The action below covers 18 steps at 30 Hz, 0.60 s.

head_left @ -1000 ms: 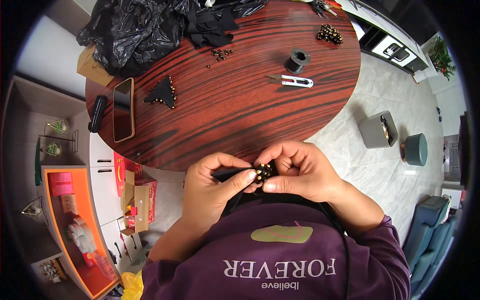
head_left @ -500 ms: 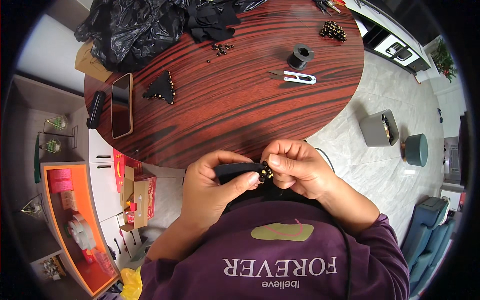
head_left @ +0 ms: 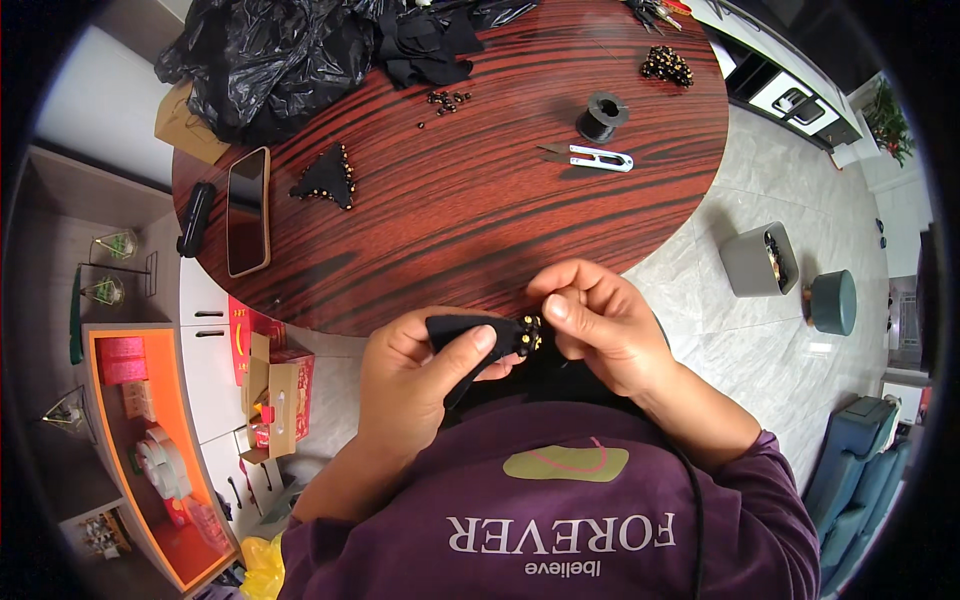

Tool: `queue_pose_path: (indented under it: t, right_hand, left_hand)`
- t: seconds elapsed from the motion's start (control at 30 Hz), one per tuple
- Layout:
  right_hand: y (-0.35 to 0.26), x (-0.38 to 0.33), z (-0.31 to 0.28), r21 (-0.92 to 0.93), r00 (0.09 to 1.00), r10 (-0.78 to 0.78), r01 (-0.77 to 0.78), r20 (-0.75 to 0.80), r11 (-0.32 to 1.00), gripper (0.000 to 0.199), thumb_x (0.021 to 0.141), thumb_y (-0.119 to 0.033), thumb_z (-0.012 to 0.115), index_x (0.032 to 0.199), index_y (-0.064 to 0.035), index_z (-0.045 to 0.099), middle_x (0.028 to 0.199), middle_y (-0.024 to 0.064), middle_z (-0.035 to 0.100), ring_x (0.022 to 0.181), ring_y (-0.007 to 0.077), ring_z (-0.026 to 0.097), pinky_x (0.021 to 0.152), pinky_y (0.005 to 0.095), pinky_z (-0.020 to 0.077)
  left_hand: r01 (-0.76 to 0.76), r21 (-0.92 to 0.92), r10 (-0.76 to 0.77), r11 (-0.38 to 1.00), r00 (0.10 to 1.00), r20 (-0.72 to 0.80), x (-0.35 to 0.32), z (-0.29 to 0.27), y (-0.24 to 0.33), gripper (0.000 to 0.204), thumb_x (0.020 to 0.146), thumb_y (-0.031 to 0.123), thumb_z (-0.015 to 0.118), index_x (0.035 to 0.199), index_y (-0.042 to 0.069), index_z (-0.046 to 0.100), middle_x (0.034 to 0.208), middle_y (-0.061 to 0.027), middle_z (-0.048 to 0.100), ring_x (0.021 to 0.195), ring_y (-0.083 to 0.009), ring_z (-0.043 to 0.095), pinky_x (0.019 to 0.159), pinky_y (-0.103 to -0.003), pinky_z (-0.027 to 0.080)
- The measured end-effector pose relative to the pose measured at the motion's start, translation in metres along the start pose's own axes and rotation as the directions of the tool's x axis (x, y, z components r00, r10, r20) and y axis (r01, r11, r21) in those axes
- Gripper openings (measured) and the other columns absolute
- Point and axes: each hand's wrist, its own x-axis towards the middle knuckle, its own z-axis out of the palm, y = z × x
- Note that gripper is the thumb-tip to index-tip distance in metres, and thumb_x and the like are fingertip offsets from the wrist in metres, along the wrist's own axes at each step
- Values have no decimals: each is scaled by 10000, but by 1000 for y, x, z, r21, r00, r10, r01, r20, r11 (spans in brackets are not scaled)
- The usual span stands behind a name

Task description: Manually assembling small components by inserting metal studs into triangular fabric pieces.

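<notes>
My left hand point(head_left: 405, 370) pinches a black fabric piece point(head_left: 452, 331) between thumb and fingers, just off the near table edge. A cluster of black and gold beads point(head_left: 530, 336) sits at the fabric's right end. Close to the beads, my right hand point(head_left: 612, 330) is closed in a pinch, thumb against the fingers; whatever it holds is too small to make out. On the table lies a beaded black fabric triangle point(head_left: 325, 178). Farther right are white-handled thread snips point(head_left: 600, 158) and a spool of black thread point(head_left: 602, 118).
Loose dark beads point(head_left: 446, 100) lie near a black plastic bag point(head_left: 270, 70) and black cloth scraps point(head_left: 428, 48). A phone point(head_left: 249, 212) rests by the table's left edge. A beaded bundle point(head_left: 667, 66) is at the far right. On the floor stands a grey bin point(head_left: 757, 262).
My right hand has drawn slightly away from the beads, which now show more fully. My left thumb has shifted back along the fabric, whose position has tilted a little.
</notes>
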Motion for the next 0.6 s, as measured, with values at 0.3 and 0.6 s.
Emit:
queue_pose_path:
  t: [0.3,0.6]
  right_hand:
    - [10,-10,14,-357,1000,14,-14,-2,934,69,903,-87,641,927,-22,639,663,-45,511,568,9,392,514,143,303]
    - [24,-16,17,-232,993,-110,116,36,966,193,928,-85,597,739,-51,584,616,-50,454,537,33,341,498,176,287]
  left_hand:
    - [-71,23,73,997,993,-97,2,-1,-2,145,894,36,616,986,-76,623,888,-167,685,766,-180,677,705,-227,565]
    - [-218,202,246,955,960,-130,3,-9,-5,144,902,41,613,969,-86,604,859,-169,680,734,-187,682,669,-225,563]
